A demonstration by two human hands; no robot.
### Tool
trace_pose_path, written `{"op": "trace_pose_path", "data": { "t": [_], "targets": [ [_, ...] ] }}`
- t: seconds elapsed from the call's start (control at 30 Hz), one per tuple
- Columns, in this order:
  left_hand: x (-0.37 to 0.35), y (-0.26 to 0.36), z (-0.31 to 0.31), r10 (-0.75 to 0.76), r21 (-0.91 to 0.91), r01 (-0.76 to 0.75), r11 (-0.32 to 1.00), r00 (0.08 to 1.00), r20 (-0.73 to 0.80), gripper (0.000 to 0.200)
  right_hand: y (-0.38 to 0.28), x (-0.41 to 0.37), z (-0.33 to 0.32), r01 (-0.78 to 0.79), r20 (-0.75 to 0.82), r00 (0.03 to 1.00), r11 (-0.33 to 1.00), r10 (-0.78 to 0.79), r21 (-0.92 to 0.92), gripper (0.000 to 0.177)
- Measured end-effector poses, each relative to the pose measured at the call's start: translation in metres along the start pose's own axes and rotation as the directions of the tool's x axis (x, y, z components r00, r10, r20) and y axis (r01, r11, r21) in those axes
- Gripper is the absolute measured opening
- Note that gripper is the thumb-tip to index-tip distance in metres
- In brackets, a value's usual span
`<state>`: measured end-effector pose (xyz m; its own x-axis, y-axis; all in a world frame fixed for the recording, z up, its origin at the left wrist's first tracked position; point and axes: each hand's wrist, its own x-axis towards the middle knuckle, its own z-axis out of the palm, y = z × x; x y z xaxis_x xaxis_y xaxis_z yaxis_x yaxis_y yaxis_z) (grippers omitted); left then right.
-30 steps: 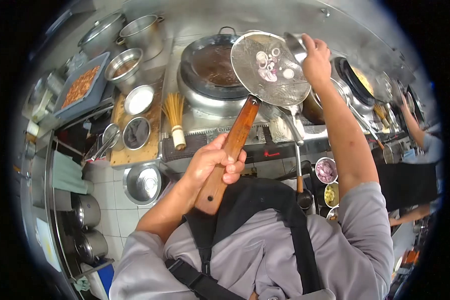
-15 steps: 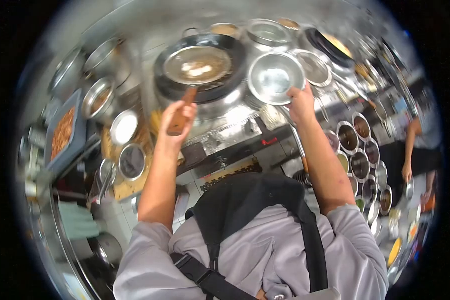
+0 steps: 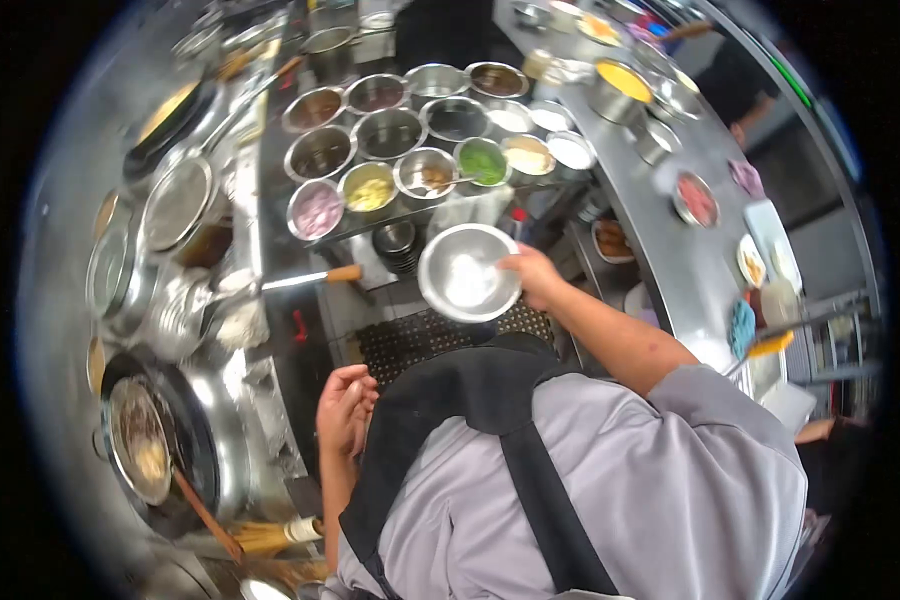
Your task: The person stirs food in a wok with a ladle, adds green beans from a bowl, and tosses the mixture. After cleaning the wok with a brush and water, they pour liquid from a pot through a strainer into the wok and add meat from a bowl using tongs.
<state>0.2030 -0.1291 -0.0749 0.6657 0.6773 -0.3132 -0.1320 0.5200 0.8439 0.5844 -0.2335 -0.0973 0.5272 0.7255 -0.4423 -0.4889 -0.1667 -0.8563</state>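
Note:
My right hand [image 3: 537,278] grips the rim of a shiny steel bowl [image 3: 455,262], whose inside faces up and shows only glare. The bowl is held over the floor, in front of the tubs of ingredients. My left hand [image 3: 346,408] is beside the stove edge, its fingers loosely curled with nothing visible in them. To its left, a strainer [image 3: 138,435] rests in the black wok [image 3: 205,440], holding pale brown food. The strainer's wooden handle [image 3: 208,515] points toward me. A ladle handle [image 3: 342,273] sticks out over the stove edge.
Several steel tubs stand in rows ahead, including chopped greens [image 3: 482,160], purple pieces [image 3: 318,210] and a yellow ingredient [image 3: 369,188]. A steel counter [image 3: 650,240] runs along the right. Another person's arm [image 3: 755,115] is beyond it. A perforated mat [image 3: 400,338] lies on the floor.
I have turned right, away from the wok toward the tubs. My left hand has let go of the strainer's handle. My right hand has carried the bowl away from the stove.

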Motion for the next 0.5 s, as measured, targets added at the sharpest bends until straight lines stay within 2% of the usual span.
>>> {"op": "trace_pose_path", "data": {
  "t": [0.03, 0.07, 0.1, 0.13, 0.17, 0.2, 0.23, 0.27, 0.3, 0.33, 0.37, 0.4, 0.47, 0.5],
  "targets": [
    [-0.004, 0.031, 0.019, 0.124, 0.061, -0.139, 0.988, 0.973, 0.196, 0.021, 0.001, -0.005, -0.039, 0.040, -0.104, 0.994, 0.998, -0.034, 0.058, 0.039],
    [-0.017, 0.070, 0.050, 0.233, 0.087, -0.287, 0.954, 0.892, 0.388, 0.024, -0.002, -0.013, -0.075, 0.103, -0.244, 0.967, 0.990, -0.077, 0.095, 0.038],
    [-0.046, 0.117, 0.094, 0.341, 0.026, -0.407, 0.913, 0.797, 0.499, 0.038, 0.005, -0.015, -0.123, 0.181, -0.342, 0.928, 0.981, -0.149, 0.066, 0.039],
    [-0.019, 0.119, 0.079, 0.359, -0.200, -0.436, 0.877, 0.318, 0.877, 0.053, -0.011, -0.035, -0.141, 0.237, -0.447, 0.885, 0.954, -0.135, 0.182, 0.038],
    [-0.024, 0.162, 0.112, 0.158, -0.106, -0.588, 0.802, 0.038, 0.987, 0.051, -0.019, -0.046, -0.171, 0.279, -0.513, 0.839, 0.952, -0.180, 0.122, 0.039],
    [-0.035, 0.186, 0.145, 0.041, -0.039, -0.708, 0.705, -0.014, 0.999, 0.033, -0.038, -0.065, -0.185, 0.282, -0.606, 0.788, 0.940, -0.111, 0.194, 0.037],
    [-0.045, 0.198, 0.170, -0.004, 0.053, -0.749, 0.661, 0.067, 0.998, 0.040, -0.046, -0.071, -0.212, 0.303, -0.645, 0.758, 0.929, -0.100, 0.213, 0.037],
    [-0.046, 0.201, 0.191, -0.013, 0.047, -0.743, 0.667, 0.052, 0.999, 0.040, -0.053, -0.076, -0.236, 0.321, -0.678, 0.730, 0.919, -0.085, 0.230, 0.037],
    [-0.046, 0.202, 0.211, -0.026, 0.084, -0.860, 0.503, 0.083, 0.996, 0.038, -0.058, -0.080, -0.251, 0.330, -0.686, 0.723, 0.914, -0.085, 0.234, 0.037],
    [-0.045, 0.199, 0.231, -0.027, 0.118, -0.943, 0.310, 0.116, 0.993, 0.035, -0.066, -0.081, -0.267, 0.390, -0.734, 0.673, 0.888, -0.094, 0.244, 0.036],
    [-0.041, 0.191, 0.253, -0.009, 0.084, -0.912, 0.400, 0.088, 0.996, 0.027, -0.077, -0.081, -0.278, 0.449, -0.777, 0.622, 0.858, -0.099, 0.251, 0.035],
    [-0.035, 0.195, 0.273, -0.013, 0.079, -0.917, 0.391, 0.080, 0.997, 0.027, -0.088, -0.082, -0.289, 0.460, -0.777, 0.621, 0.851, -0.104, 0.254, 0.035],
    [-0.023, 0.205, 0.313, -0.167, 0.049, -0.763, 0.644, -0.078, 0.983, 0.036, -0.103, -0.085, -0.311, 0.509, -0.733, 0.657, 0.822, -0.178, 0.257, 0.037],
    [-0.019, 0.198, 0.330, -0.077, -0.008, -0.666, 0.746, -0.097, 0.992, 0.030, -0.112, -0.086, -0.322, 0.531, -0.719, 0.660, 0.813, -0.219, 0.239, 0.039]
  ]
}}
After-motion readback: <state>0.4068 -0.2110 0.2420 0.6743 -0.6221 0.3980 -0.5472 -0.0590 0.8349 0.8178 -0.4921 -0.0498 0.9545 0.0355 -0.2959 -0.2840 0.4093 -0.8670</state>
